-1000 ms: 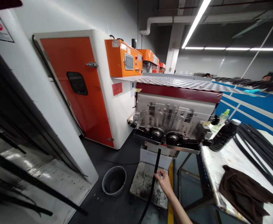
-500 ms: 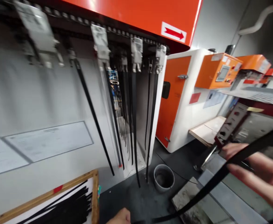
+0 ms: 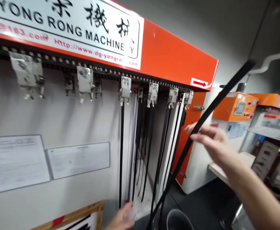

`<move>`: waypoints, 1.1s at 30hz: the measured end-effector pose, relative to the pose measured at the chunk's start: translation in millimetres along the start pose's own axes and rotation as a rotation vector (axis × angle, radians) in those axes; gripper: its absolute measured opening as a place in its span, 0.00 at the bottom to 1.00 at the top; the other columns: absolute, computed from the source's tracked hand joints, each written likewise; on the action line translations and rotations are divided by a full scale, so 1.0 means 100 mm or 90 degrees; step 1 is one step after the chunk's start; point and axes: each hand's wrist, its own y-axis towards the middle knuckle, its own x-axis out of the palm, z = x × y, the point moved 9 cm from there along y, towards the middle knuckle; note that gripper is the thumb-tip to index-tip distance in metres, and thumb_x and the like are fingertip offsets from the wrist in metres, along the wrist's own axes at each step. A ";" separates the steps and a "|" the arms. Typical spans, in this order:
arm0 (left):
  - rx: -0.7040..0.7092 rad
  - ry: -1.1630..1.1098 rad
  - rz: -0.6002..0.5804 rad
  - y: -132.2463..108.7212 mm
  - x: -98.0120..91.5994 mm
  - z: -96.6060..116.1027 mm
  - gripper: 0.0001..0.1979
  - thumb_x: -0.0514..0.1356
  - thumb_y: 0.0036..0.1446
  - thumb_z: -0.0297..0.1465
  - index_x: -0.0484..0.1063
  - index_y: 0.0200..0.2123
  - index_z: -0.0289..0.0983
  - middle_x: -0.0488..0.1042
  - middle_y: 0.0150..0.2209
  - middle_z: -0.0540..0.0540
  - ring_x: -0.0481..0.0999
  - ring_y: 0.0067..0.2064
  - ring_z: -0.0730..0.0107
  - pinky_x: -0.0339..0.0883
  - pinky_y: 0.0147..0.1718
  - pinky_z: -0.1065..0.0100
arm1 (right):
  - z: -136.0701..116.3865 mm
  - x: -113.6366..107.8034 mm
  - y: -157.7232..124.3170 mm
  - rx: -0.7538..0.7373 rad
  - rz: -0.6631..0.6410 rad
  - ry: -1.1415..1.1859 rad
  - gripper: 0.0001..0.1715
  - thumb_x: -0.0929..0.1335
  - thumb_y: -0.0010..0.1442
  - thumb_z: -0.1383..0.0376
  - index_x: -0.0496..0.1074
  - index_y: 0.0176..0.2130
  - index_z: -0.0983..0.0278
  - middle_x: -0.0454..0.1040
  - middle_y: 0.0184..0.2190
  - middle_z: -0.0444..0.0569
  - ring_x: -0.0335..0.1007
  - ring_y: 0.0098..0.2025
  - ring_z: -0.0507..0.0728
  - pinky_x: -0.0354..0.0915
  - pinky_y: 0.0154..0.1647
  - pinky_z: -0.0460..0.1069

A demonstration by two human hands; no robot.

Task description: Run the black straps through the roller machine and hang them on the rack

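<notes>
My right hand [image 3: 210,137], raised at centre right, pinches a long flat black rubber strip [image 3: 178,166] between thumb and fingers. The strip's free upper end [image 3: 235,80] slants up to the right; its lower part runs down to the bottom edge. Low in the view, my left hand [image 3: 123,217] is slightly blurred and partly cut off. Its visible fingers look apart, with nothing seen between them. Just above it hangs another black strip [image 3: 122,153] from a metal clip [image 3: 125,87]. Farther right, more metal clips [image 3: 153,92] hang along the chain, several with black strips below.
An orange machine hood [image 3: 173,54] overhangs the chain. At lower left a wooden-framed tray [image 3: 82,214] holds black strips. A grey bucket [image 3: 178,220] stands on the floor. Paper sheets [image 3: 15,163] are on the grey panel. An orange control box [image 3: 233,107] stands behind my right arm.
My view has tilted up and shifted, showing more of the hood. My right hand has lifted the strip up and leftward, toward the clips. My left hand now shows fingers apart, near a hanging strip.
</notes>
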 end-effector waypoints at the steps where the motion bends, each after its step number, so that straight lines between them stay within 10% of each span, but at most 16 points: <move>1: 0.092 0.018 0.037 -0.08 -0.18 0.67 0.43 0.65 0.45 0.52 0.61 0.62 0.40 0.69 0.60 0.38 0.67 0.62 0.50 0.60 0.62 0.55 | 0.13 0.20 -0.01 0.017 -0.034 0.011 0.09 0.74 0.53 0.58 0.76 0.33 0.59 0.77 0.36 0.47 0.72 0.41 0.59 0.65 0.45 0.53; 6: 0.447 0.121 0.300 -0.88 -0.81 3.78 0.23 0.53 0.63 0.44 0.64 0.59 0.45 0.68 0.62 0.47 0.66 0.63 0.64 0.55 0.66 0.59 | 0.71 1.00 -0.05 0.058 -0.148 0.074 0.12 0.72 0.54 0.60 0.67 0.26 0.63 0.68 0.30 0.44 0.65 0.36 0.54 0.59 0.40 0.49; 11: 0.557 0.138 0.332 -0.83 -0.89 5.28 0.28 0.60 0.58 0.46 0.67 0.56 0.35 0.70 0.59 0.35 0.70 0.60 0.56 0.62 0.60 0.55 | 1.10 1.40 -0.01 0.109 -0.192 0.167 0.15 0.72 0.51 0.61 0.63 0.24 0.63 0.59 0.27 0.40 0.55 0.29 0.50 0.53 0.33 0.47; 18: 0.463 0.062 0.252 -0.44 -0.92 5.82 0.17 0.57 0.63 0.36 0.70 0.25 0.31 0.76 0.24 0.41 0.78 0.27 0.65 0.73 0.31 0.59 | 1.23 1.60 0.11 0.144 -0.242 0.237 0.14 0.72 0.50 0.63 0.63 0.24 0.63 0.56 0.26 0.40 0.50 0.29 0.49 0.50 0.32 0.47; 33: 0.455 0.094 0.270 -0.37 -0.99 5.76 0.19 0.57 0.62 0.41 0.75 0.29 0.32 0.80 0.29 0.41 0.78 0.26 0.72 0.68 0.31 0.68 | 1.31 1.71 0.54 0.146 -0.227 0.279 0.16 0.73 0.47 0.60 0.63 0.22 0.63 0.54 0.21 0.38 0.47 0.25 0.49 0.47 0.27 0.46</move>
